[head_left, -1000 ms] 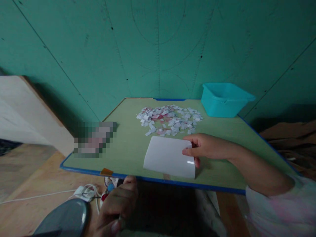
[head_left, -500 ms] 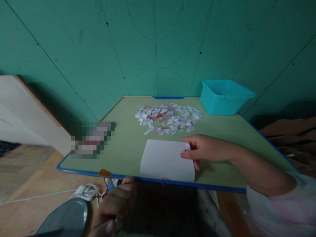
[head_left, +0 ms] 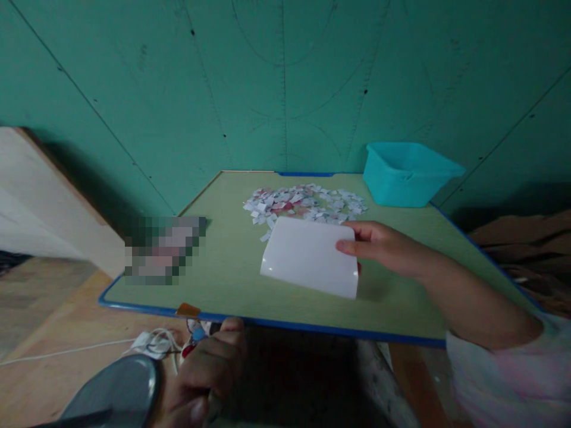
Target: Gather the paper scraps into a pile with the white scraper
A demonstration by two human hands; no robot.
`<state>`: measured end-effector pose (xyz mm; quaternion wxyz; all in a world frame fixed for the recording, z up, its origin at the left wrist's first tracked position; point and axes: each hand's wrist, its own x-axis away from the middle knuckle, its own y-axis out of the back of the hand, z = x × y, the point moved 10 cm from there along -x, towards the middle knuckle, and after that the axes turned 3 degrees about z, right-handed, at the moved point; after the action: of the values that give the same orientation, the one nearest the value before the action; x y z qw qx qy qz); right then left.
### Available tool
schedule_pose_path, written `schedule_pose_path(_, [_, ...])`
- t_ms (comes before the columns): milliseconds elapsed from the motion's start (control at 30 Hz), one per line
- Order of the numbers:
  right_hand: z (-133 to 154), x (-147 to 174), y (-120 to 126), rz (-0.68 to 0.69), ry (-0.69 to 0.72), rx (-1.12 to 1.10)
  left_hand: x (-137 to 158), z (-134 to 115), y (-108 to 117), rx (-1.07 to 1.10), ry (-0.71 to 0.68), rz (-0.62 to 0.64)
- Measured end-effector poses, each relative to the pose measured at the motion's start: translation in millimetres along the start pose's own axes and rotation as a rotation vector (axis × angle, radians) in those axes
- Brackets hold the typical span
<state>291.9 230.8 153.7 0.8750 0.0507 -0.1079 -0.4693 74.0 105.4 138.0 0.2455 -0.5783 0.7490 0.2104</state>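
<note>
My right hand (head_left: 370,242) pinches a glossy white sheet (head_left: 307,255) at its right side, thumb on top and fingers behind. The sheet bends slightly and is raised above the table. Its far edge covers the near part of a heap of small torn paper pieces (head_left: 285,199), mostly white with some pink. Below the table's front edge my left hand (head_left: 209,368) is closed, its fingers curled. What it holds, if anything, I cannot make out.
A turquoise plastic bin (head_left: 401,178) stands at the table's back right corner. The pale green table (head_left: 223,249) has a blue rim and meets a green wall. A blurred-out flat item (head_left: 169,249) lies at left. White cables (head_left: 154,345) lie below, near a grey rounded object (head_left: 116,392).
My right hand has lifted the white sheet from the front edge and moved it away from me, toward the paper pieces. My left hand has stayed in place.
</note>
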Motion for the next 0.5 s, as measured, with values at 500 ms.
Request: schedule_pose_path(500, [21.2,19.5,84.7,-0.720,0.261,0.181,-16.9,-8.2,-26.6,-0.055,-0.175,0.280])
